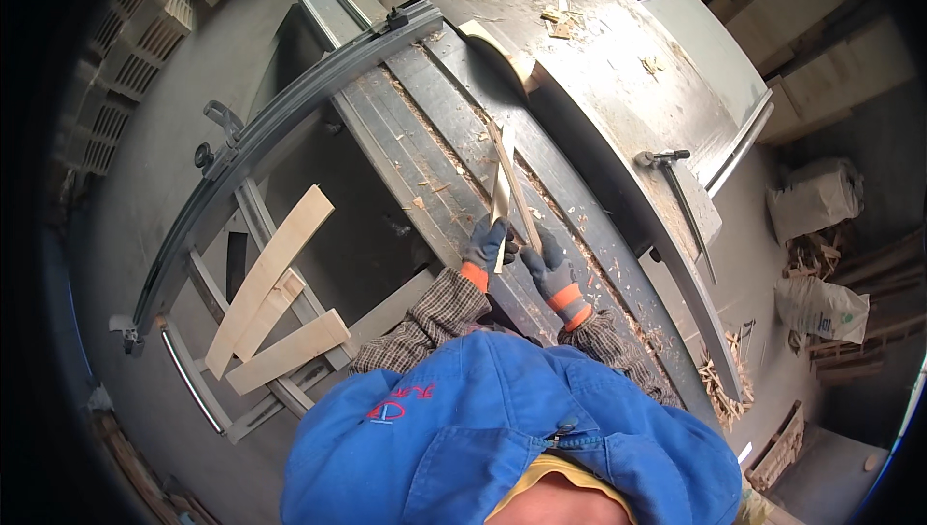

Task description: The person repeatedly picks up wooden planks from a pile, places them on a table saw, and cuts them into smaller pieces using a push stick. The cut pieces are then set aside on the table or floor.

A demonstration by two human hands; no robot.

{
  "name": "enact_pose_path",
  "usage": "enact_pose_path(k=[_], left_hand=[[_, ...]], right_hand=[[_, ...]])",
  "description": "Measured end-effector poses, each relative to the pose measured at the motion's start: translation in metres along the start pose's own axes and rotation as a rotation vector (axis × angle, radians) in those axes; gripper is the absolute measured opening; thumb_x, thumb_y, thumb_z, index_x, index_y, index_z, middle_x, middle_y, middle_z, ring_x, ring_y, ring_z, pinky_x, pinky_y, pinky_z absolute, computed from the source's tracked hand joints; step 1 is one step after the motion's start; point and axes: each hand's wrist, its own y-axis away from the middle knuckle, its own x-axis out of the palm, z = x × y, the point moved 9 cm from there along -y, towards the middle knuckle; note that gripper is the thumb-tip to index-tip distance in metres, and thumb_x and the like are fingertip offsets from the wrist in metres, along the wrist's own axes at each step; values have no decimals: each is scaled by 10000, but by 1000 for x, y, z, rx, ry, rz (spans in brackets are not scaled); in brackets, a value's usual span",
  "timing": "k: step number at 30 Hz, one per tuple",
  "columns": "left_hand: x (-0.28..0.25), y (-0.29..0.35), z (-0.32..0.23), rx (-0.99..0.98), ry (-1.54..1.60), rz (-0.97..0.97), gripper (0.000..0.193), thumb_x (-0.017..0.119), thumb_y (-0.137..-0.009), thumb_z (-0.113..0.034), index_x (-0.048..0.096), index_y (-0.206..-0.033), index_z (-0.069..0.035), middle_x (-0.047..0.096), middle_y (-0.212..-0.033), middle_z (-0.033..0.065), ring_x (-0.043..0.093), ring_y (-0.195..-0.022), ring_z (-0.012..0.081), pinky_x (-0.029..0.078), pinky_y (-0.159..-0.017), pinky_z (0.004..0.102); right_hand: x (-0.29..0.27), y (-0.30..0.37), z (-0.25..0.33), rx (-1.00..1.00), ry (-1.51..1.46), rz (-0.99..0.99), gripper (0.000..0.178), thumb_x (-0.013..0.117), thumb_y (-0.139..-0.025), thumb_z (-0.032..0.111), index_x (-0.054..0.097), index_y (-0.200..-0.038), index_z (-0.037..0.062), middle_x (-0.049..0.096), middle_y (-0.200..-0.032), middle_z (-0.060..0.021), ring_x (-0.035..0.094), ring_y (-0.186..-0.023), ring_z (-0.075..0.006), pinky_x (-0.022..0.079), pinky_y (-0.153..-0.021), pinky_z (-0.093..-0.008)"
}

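Both my hands are in grey work gloves with orange cuffs, above the metal bed of a sliding table saw (435, 153). My left hand (485, 241) is closed round a thin pale wood strip (500, 198), whose lower end sticks out below the fingers. Just to its right, my right hand (547, 262) grips the lower end of a thin brownish wood strip (519, 195). The two strips point away from me and come together near their far ends. Wood chips and sawdust lie about them on the bed and in its slots.
Left of the bed, wooden boards (275, 279) rest on an outrigger frame below a long metal fence (280, 100). The saw's wide table (618, 52) stands right, with offcuts (560, 21) on it. White sacks (821, 308) and scrap wood (724, 385) lie at far right.
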Motion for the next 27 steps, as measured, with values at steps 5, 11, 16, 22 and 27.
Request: enact_pose_path(k=[5,11,16,22,27], left_hand=[[-27,21,-6,36,178,-68,393,727,-765,-223,577,-1053,-3,611,-881,53,590,-714,162,493,-600,297],[-112,-41,45,78,-4,-170,339,725,-748,-190,583,-985,6,607,-790,53,583,-655,145,504,-558,312],[-123,-16,-5,151,-21,-24,276,683,-739,-115,616,-967,26,650,-765,78,609,-663,161,493,-603,306],[-146,-31,44,-4,-141,-32,343,736,-751,-296,681,-888,13,644,-700,39,568,-605,103,453,-531,278],[-140,-20,33,-47,-7,42,342,721,-757,-321,687,-852,6,629,-668,22,547,-576,109,440,-520,289]], right_hand=[[31,-2,91,-179,338,473,431,617,-848,345,588,-1135,24,612,-1070,-178,605,-940,-314,475,-794,-391],[-34,-151,201,-474,354,102,257,617,-861,280,683,-905,35,663,-845,-109,622,-735,-187,480,-663,-306],[-18,-355,255,-229,736,64,413,628,-802,437,675,-1023,92,680,-920,-96,630,-889,-218,469,-796,-347],[43,-520,217,48,1146,98,615,660,-755,508,608,-1176,64,614,-1150,-160,568,-1093,-301,443,-920,-396],[87,-584,174,106,1351,211,711,667,-733,546,574,-1211,28,570,-1220,-190,541,-1140,-320,423,-951,-417]])
